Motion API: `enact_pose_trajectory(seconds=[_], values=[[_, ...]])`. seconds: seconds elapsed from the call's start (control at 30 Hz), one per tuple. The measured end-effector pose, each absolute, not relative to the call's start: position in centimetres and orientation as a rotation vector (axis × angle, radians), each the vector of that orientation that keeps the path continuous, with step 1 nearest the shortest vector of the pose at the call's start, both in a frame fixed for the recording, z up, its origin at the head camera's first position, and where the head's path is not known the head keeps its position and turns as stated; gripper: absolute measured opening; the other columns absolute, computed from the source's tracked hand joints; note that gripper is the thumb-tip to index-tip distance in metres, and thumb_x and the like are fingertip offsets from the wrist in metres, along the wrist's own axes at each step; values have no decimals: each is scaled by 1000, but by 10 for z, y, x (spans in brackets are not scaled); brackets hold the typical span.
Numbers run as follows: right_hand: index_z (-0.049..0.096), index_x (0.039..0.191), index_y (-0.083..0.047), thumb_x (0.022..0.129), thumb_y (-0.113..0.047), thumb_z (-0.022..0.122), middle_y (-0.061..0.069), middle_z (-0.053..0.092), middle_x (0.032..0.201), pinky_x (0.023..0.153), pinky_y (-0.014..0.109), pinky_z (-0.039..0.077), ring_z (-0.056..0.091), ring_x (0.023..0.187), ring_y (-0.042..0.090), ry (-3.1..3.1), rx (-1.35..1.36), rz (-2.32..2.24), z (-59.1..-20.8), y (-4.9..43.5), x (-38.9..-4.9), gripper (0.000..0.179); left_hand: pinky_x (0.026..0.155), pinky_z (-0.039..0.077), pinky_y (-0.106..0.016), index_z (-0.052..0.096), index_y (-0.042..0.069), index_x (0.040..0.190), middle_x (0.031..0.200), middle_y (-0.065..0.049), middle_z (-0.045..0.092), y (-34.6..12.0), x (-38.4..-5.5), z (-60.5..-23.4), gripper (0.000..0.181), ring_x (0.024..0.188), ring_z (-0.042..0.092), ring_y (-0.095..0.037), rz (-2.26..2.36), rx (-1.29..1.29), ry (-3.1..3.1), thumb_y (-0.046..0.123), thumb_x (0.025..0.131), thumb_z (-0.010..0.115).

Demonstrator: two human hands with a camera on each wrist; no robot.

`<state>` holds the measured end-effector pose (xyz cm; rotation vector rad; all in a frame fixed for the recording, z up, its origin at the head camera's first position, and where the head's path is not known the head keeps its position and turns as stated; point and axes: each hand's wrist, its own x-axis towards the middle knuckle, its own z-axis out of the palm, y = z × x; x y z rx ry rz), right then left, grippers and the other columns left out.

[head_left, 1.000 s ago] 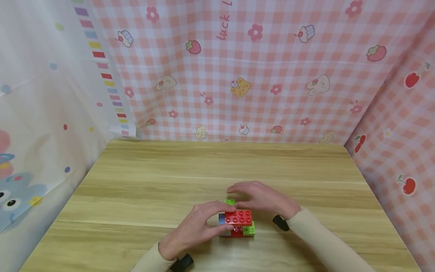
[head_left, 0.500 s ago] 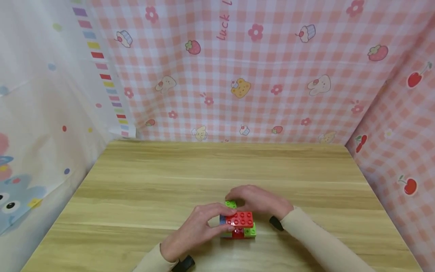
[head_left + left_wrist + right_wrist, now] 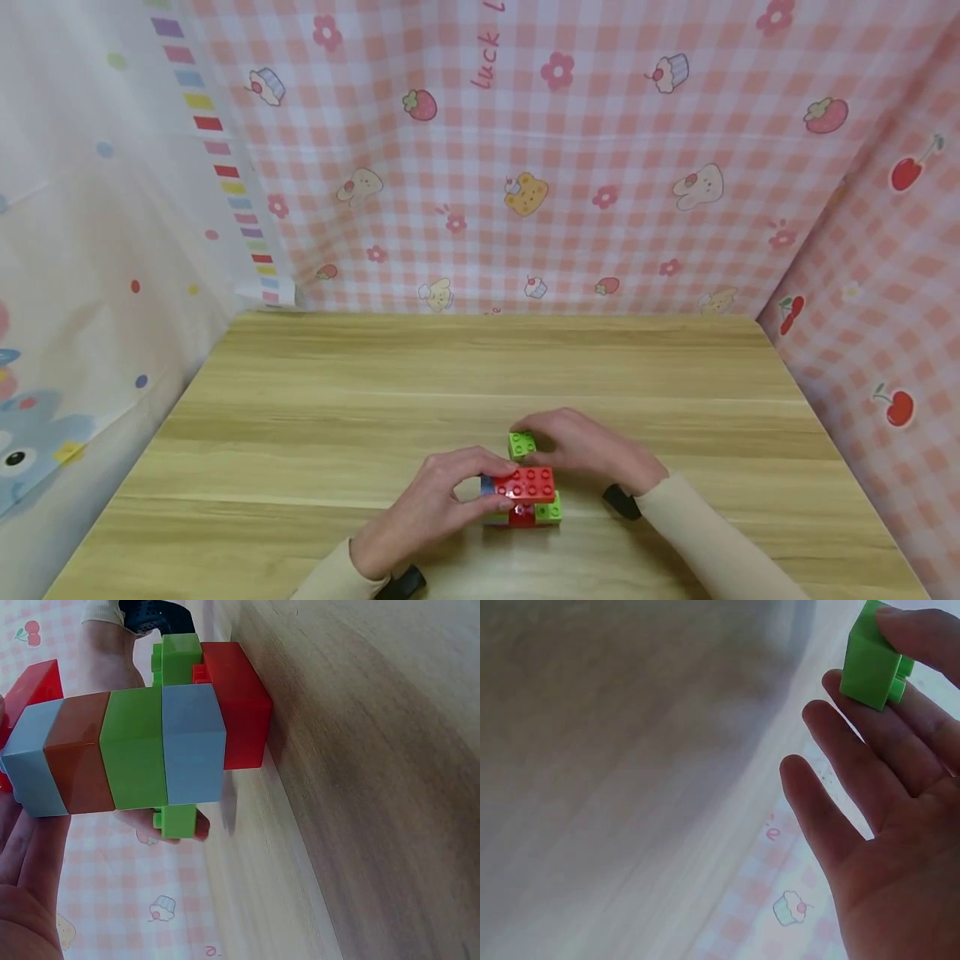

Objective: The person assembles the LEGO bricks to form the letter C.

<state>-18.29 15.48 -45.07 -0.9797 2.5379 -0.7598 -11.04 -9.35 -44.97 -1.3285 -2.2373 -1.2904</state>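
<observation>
A tower of toy building bricks [image 3: 133,750] stands on the table, with blue, green and reddish-brown bricks stacked above a red base brick [image 3: 240,705]. Across its top lies a long red studded brick [image 3: 531,483], gripped by my left hand [image 3: 431,508] between thumb and fingers. A light green brick [image 3: 551,508] sits at the tower's lower right end. Just behind the tower, my right hand [image 3: 592,450] pinches a small green brick [image 3: 874,660] between thumb and index finger; its other fingers extend, spread apart, in the right wrist view.
The wood-grain table [image 3: 315,400] reaches back to a pink checked cloth [image 3: 465,150]. A white patterned cloth [image 3: 90,217] hangs at the left and another checked cloth [image 3: 885,333] at the right. Dark wrist straps [image 3: 621,502] show under both wrists.
My right hand first closed in on the small green brick behind the tower, then shifted it slightly right and away from the tower. My left hand keeps its grip on the top red brick.
</observation>
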Motion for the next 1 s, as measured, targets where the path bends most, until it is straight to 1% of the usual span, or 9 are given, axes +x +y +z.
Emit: enact_pose_trajectory(seconds=[0.27, 0.47, 0.67, 0.83, 1.0], values=[[68, 133, -11, 97, -20, 75, 3, 69, 131, 105, 45, 53, 63, 122, 21, 2583, -930, -818, -446, 168, -171, 39, 94, 57, -26, 72, 11, 114, 116, -1, 75, -92, -109, -449, 27, 107, 71, -12, -1329, -1324, -2248, 16, 90, 82], [67, 133, -9, 95, -17, 77, 3, 69, 131, 103, 47, 53, 64, 122, 24, 2624, -950, -862, -443, 177, -161, 40, 92, 58, -25, 71, 13, 113, 115, 1, 75, -92, -106, -449, 26, 106, 70, -10, -1389, -1277, -2329, 18, 90, 82], [66, 135, -9, 95, -18, 76, 4, 68, 133, 104, 49, 53, 62, 124, 26, 2660, -953, -865, -439, 185, -153, 42, 91, 58, -26, 70, 12, 113, 116, 1, 75, -91, -105, -448, 26, 106, 70, -10, -1419, -1265, -2345, 17, 90, 82], [66, 134, -11, 95, -19, 75, 1, 68, 131, 103, 49, 53, 63, 123, 24, 2674, -972, -859, -436, 190, -147, 41, 91, 58, -24, 69, 12, 114, 115, -1, 74, -92, -107, -449, 26, 105, 70, -11, -1392, -1298, -2301, 16, 91, 80], [66, 133, -12, 96, -18, 74, -1, 68, 129, 99, 47, 56, 64, 119, 21, 2681, -1013, -879, -435, 192, -142, 39, 91, 58, -24, 69, 11, 114, 115, -2, 74, -93, -108, -450, 25, 105, 71, -12, -1369, -1320, -2263, 14, 92, 80]])
